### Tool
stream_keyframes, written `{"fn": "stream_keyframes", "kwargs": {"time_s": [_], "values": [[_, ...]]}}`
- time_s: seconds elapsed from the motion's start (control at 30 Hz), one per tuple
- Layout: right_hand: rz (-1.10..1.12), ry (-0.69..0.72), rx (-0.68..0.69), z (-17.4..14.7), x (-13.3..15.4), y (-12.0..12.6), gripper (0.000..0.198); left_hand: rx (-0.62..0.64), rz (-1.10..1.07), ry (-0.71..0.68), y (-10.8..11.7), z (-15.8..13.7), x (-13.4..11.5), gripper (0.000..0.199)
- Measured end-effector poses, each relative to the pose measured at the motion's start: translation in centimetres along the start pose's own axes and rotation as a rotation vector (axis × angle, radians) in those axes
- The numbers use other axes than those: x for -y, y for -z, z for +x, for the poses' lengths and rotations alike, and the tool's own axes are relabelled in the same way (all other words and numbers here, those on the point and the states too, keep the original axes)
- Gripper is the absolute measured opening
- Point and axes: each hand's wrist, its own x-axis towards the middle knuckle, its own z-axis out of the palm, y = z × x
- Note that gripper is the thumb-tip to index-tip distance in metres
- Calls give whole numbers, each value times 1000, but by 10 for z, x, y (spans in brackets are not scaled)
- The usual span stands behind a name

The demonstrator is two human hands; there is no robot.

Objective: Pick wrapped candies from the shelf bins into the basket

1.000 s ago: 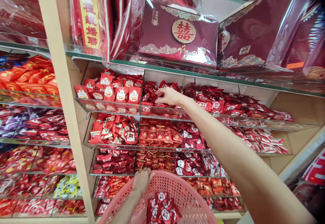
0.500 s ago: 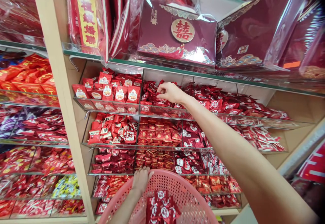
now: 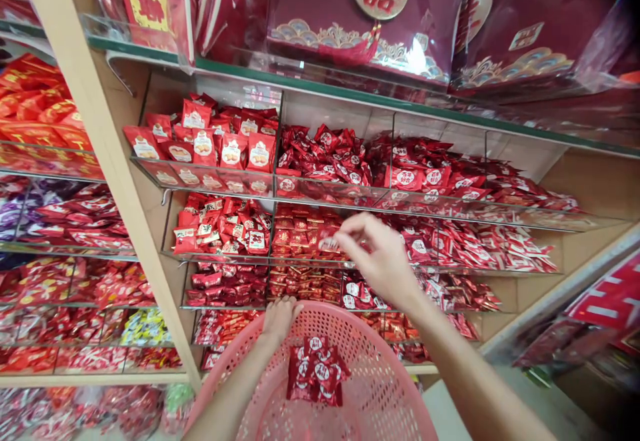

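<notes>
A pink plastic basket [image 3: 395, 361] with a perforated wall is below the shelves. My left hand [image 3: 279, 319] grips its far rim. Several dark red candy packets [image 3: 317, 371] with white round labels lie inside it. My right hand [image 3: 377, 254] is in the air above the basket, in front of the second tier, thumb and fingers pinched on a small red candy packet [image 3: 329, 241], slightly blurred. Behind and above this hand is a top-tier compartment of similar dark red packets [image 3: 327, 154].
Clear tiered bins hold red packets [image 3: 203, 147] at left and more red-and-white packets [image 3: 460, 181] at right. A glass shelf [image 3: 320, 94] above carries maroon gift bags [image 3: 340, 1]. A wooden post [image 3: 95, 127] stands at left, with further candy bins [image 3: 80, 227] beyond it.
My right hand has come down from the top-tier compartment toward the basket, a small packet in its fingers. My left hand stays on the rim. The view has tilted downward.
</notes>
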Motion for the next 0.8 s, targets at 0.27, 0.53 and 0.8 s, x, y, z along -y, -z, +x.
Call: {"fn": "stream_keyframes", "kwargs": {"time_s": [0.27,0.53,0.8], "values": [[359,-765,486,-145,-124,-112,13,6,-4,-12,4,-2,-2,32],[480,-1117,561,-182,-129,-159,10,14,1,-9,2,-1,-2,34],[448,-1220,492,-189,-121,-180,9,9,3,-6,-2,1,0,34]]}}
